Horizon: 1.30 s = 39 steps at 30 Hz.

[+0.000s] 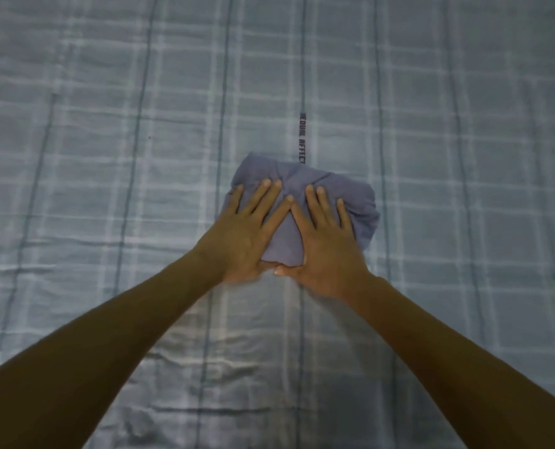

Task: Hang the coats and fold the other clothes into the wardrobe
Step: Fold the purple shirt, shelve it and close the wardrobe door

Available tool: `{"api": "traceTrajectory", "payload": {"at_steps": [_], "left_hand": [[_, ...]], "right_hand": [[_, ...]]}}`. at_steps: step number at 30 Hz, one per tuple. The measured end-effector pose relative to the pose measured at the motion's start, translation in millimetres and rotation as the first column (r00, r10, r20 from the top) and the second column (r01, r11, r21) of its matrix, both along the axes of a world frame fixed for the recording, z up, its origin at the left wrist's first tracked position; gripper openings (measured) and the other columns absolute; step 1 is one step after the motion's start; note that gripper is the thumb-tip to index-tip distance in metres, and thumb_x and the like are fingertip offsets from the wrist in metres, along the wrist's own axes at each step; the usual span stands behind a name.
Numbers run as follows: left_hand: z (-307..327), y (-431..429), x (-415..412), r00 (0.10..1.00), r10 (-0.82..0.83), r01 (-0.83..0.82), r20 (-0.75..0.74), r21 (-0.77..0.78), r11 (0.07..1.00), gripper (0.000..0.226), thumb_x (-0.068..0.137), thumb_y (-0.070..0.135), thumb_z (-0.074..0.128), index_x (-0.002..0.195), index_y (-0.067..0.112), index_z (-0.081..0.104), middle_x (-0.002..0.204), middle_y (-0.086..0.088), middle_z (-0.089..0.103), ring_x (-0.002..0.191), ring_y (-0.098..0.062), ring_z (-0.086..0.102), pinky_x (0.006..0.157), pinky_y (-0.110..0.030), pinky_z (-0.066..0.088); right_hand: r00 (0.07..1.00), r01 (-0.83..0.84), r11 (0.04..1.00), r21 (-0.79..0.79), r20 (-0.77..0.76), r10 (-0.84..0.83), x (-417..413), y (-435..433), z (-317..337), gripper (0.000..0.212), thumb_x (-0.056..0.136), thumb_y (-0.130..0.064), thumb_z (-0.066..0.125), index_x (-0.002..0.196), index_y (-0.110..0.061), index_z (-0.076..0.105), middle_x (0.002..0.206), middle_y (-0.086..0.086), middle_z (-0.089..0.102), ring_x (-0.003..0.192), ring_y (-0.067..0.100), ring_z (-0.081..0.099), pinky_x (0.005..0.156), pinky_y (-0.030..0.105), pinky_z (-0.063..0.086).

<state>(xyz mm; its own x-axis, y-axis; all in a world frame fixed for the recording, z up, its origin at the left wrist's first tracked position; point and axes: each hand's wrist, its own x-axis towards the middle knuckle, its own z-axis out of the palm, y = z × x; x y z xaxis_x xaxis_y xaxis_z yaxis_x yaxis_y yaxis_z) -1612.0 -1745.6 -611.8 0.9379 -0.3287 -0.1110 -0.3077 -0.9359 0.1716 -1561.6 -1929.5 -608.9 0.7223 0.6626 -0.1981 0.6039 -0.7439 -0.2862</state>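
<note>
Garment [360, 202] — a folded lilac bundle on the checked bedsheet [107, 189] — lies directly beneath both palms; left hand [247, 231] and right hand [326, 241] press flat, fingers spread, gripping nothing.

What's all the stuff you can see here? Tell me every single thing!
folded cloth: one, purplish blue, on the sheet near the middle, under both hands
sheet: one, pale blue-grey checks, wrinkled, fills the view
printed words: one dark line, on the sheet just beyond the cloth
left hand: one, flat on the cloth's left part, fingers straight
right hand: one, flat on the cloth's right part, fingers straight
left arm: one, bare, from bottom left
right arm: one, bare, from bottom right
</note>
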Motion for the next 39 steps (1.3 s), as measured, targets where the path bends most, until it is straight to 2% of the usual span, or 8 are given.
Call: {"api": "traceTrajectory", "payload": {"at_steps": [4, 9, 14, 17, 22, 26, 30, 39], "left_hand": [[7.3, -19.4, -1.9, 0.996, 0.087, -0.087, 0.001, 0.034, 0.996, 0.093, 0.053, 0.018, 0.083, 0.133, -0.008, 0.043, 0.134, -0.032, 0.046, 0.121, -0.049, 0.047, 0.095, -0.064, 0.035], [43.6, -30.6, -0.2, 0.996, 0.073, -0.070, 0.055, -0.054, 0.996, 0.074, 0.047, -0.007, 0.078, 0.119, -0.009, 0.057, 0.118, -0.032, 0.059, 0.092, -0.043, 0.066, 0.064, -0.045, 0.058], [104.8, -36.1, -19.7, 0.975, 0.111, -0.094, 0.194, -0.097, 0.991, 0.073, 0.047, -0.009, 0.072, 0.116, -0.005, 0.050, 0.113, -0.029, 0.062, 0.071, -0.036, 0.068, 0.038, -0.031, 0.051], [150.6, -30.3, -43.5, 0.934, 0.148, -0.133, 0.325, -0.068, 0.989, 0.058, 0.051, -0.002, 0.059, 0.109, -0.005, 0.057, 0.104, -0.025, 0.067, 0.078, -0.034, 0.069, 0.057, -0.032, 0.057], [257.9, 17.6, -117.7, 0.844, 0.183, -0.177, 0.504, -0.061, 0.982, 0.072, 0.043, -0.006, 0.058, 0.113, -0.001, 0.043, 0.100, -0.024, 0.068, 0.092, -0.037, 0.067, 0.074, -0.051, 0.056], [357.1, 79.1, -191.7, 0.716, 0.187, -0.280, 0.672, 0.031, 0.960, 0.068, 0.050, -0.008, 0.050, 0.117, -0.007, 0.041, 0.110, -0.027, 0.064, 0.101, -0.040, 0.064, 0.101, -0.050, 0.034], [442.3, 147.5, -274.9, 0.695, 0.232, -0.409, 0.680, 0.108, 0.906, 0.063, 0.067, -0.001, 0.021, 0.127, 0.000, 0.037, 0.124, -0.025, 0.058, 0.108, -0.042, 0.060, 0.088, -0.055, 0.046], [563.9, 258.0, -482.2, 0.498, 0.461, -0.788, 0.735, 0.161, 0.595, 0.053, 0.085, 0.019, 0.033, 0.138, 0.015, 0.032, 0.127, -0.026, 0.055, 0.110, -0.047, 0.057, 0.087, -0.055, 0.050]], "right_hand": [[0.998, -0.039, 0.997, 0.071, 0.059, 0.035, 7.5, -3.2, 10.2, 0.084, 0.080, -0.045, 0.063, 0.148, -0.013, 0.025, 0.154, 0.017, 0.020, 0.144, 0.031, 0.013, 0.115, 0.039, -0.005], [1.000, 0.014, 0.996, -0.087, 0.022, -0.012, 2.2, -3.8, 39.0, 0.079, 0.079, -0.006, 0.066, 0.147, -0.005, 0.026, 0.151, 0.019, 0.030, 0.140, 0.033, 0.029, 0.115, 0.044, 0.023], [0.977, 0.114, 0.992, -0.047, 0.187, -0.103, -20.2, -9.6, 96.4, 0.093, 0.027, -0.017, 0.095, 0.112, 0.004, 0.062, 0.099, 0.020, 0.069, 0.082, 0.036, 0.069, 0.061, 0.040, 0.059], [0.926, 0.108, 0.993, 0.041, 0.359, -0.116, -46.9, -0.9, 156.0, 0.077, 0.030, -0.009, 0.092, 0.103, -0.001, 0.068, 0.090, 0.014, 0.071, 0.067, 0.029, 0.069, 0.043, 0.030, 0.051], [0.865, -0.023, 0.990, 0.143, 0.499, -0.052, -107.3, 50.0, 269.8, 0.073, 0.035, 0.000, 0.087, 0.106, -0.002, 0.067, 0.091, 0.013, 0.071, 0.068, 0.027, 0.069, 0.046, 0.029, 0.054], [0.811, -0.153, 0.970, 0.191, 0.585, 0.013, -168.6, 113.2, 370.7, 0.059, 0.052, 0.005, 0.075, 0.110, -0.004, 0.063, 0.092, 0.012, 0.069, 0.073, 0.028, 0.067, 0.049, 0.030, 0.053], [0.738, -0.281, 0.939, 0.196, 0.670, 0.081, -233.3, 186.7, 458.2, 0.051, 0.062, 0.001, 0.072, 0.111, -0.007, 0.062, 0.094, 0.010, 0.069, 0.076, 0.026, 0.067, 0.056, 0.030, 0.054], [0.524, -0.720, 0.656, 0.227, 0.798, 0.298, -374.4, 358.8, 573.7, 0.051, 0.064, -0.007, 0.078, 0.112, -0.005, 0.062, 0.100, 0.013, 0.068, 0.086, 0.031, 0.068, 0.071, 0.040, 0.058]]}}
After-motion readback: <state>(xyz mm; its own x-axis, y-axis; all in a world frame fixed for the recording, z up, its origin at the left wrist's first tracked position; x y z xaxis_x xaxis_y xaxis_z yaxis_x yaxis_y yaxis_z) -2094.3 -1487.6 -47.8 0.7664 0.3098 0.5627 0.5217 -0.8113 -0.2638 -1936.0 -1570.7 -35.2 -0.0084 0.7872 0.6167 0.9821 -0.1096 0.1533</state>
